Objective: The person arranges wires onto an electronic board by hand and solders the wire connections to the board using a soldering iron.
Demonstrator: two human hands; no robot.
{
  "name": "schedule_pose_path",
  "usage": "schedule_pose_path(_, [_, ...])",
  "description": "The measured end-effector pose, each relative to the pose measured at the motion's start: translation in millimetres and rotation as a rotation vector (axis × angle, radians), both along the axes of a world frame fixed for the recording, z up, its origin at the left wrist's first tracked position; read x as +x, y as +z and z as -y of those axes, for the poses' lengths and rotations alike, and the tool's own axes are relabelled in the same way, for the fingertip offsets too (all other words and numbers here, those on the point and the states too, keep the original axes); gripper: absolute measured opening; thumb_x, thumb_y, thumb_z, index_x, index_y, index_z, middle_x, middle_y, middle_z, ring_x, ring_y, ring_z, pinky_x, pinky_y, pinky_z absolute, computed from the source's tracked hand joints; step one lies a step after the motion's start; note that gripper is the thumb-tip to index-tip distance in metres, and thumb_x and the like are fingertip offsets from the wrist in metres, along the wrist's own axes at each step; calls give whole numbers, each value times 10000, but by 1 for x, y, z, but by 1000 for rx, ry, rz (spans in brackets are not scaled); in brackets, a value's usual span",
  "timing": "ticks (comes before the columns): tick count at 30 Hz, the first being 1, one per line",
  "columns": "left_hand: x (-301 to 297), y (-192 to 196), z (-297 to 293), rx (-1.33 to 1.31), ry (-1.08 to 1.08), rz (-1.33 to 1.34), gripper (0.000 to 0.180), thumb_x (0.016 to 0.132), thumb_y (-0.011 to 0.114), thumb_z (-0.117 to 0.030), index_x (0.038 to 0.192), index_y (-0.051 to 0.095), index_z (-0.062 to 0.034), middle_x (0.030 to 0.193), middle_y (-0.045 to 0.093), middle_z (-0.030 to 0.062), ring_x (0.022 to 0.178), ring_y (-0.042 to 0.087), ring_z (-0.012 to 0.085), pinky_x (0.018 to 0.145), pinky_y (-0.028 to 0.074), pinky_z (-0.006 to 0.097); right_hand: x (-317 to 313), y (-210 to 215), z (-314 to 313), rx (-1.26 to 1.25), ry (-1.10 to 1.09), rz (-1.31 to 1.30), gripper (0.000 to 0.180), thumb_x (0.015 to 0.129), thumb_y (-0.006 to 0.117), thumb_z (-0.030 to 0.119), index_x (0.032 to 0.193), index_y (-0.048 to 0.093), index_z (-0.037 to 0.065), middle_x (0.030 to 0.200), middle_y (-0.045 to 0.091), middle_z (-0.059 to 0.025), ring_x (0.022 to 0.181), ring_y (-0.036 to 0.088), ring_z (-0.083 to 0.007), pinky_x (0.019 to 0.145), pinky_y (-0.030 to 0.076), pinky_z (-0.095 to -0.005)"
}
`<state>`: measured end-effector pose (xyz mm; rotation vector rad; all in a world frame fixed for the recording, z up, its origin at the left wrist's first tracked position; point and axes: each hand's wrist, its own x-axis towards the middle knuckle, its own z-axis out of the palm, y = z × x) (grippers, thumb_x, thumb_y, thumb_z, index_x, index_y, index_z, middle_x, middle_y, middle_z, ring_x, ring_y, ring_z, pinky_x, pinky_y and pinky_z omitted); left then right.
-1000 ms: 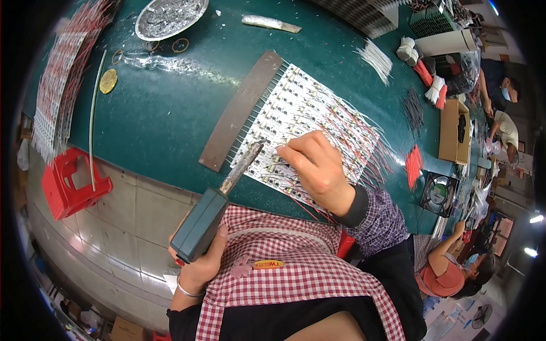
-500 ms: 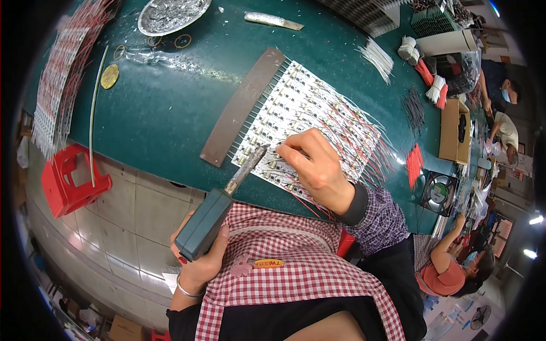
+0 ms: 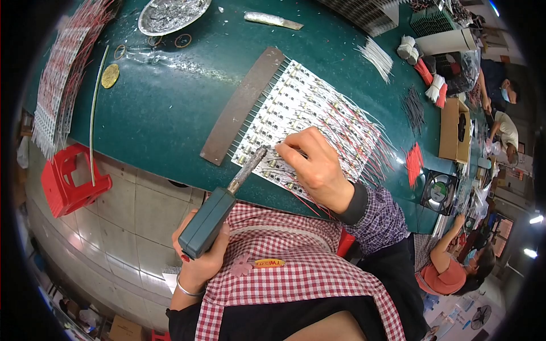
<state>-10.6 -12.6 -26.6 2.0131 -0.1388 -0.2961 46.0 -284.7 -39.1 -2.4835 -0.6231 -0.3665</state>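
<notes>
Nearest, at the lower middle of the frame, the left hand [image 3: 200,262] is clamped round the green handle of a soldering iron [image 3: 222,203], its fingers wrapped under the body and mostly hidden by it; the iron's grey shaft slants up and right, and its tip meets the near edge of the white panel of small circuit boards [image 3: 307,108] on the green table [image 3: 159,108]. Just right of the tip, the right hand [image 3: 315,167] rests on that panel with thumb and forefinger pinched together; whatever lies between them is too small to make out. Thin red and white wires [image 3: 369,142] fan off the panel's right side, partly covered by the hand. A dark metal bar [image 3: 242,108] lies along the panel's left edge. Farther up, a silvery dish [image 3: 170,12] is cut off by the top of the frame, and a red plastic stool [image 3: 68,182] stands below the table's edge at the left. At the far right, other people sit at work, small and warped by the lens.
</notes>
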Motion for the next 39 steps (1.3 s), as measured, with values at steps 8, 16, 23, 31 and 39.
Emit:
schedule_pose_path(8, [-5, -3, -1, -57, 81, 57, 193, 742, 726, 30, 927, 680, 56, 833, 664, 130, 681, 646, 186, 605, 513, 295, 1, 0, 0, -2, 2, 9, 331, 668, 612, -69, 992, 647, -10, 905, 597, -114, 794, 586, -270, 647, 493, -355])
schedule_pose_path(16, [-6, -3, 3, -134, 161, 38, 171, 741, 733, 22, 903, 684, 44, 813, 665, 117, 660, 637, 175, 591, 508, 292, 0, -3, 0, 11, -4, 41, 317, 661, 616, -72, 972, 636, -17, 895, 594, -116, 780, 582, -272, 642, 489, -362])
schedule_pose_path(23, [-9, 0, 0, -95, 158, 67, 149, 759, 747, -17, 885, 685, 31, 778, 671, 99, 634, 642, 169, 573, 507, 294, -3, -1, 0, 27, 15, 119, 325, 647, 625, -62, 968, 641, -14, 850, 596, -111, 742, 569, -267, 615, 461, -354])
schedule_pose_path(31, [-8, 0, 0, -87, 140, 97, 160, 761, 748, -20, 900, 690, 33, 785, 675, 104, 643, 653, 178, 581, 512, 295, -5, -7, 3, -42, 9, 116, 274, 718, 623, 62, 988, 626, 15, 904, 590, -82, 800, 569, -245, 679, 451, -348])
schedule_pose_path(39, [-10, -2, -2, -77, 128, 118, 178, 759, 747, -16, 920, 694, 38, 810, 684, 111, 665, 665, 181, 598, 520, 293, -8, -4, -3, -41, 39, 54, 279, 701, 619, 32, 979, 633, 16, 867, 568, -78, 791, 554, -237, 657, 468, -340])
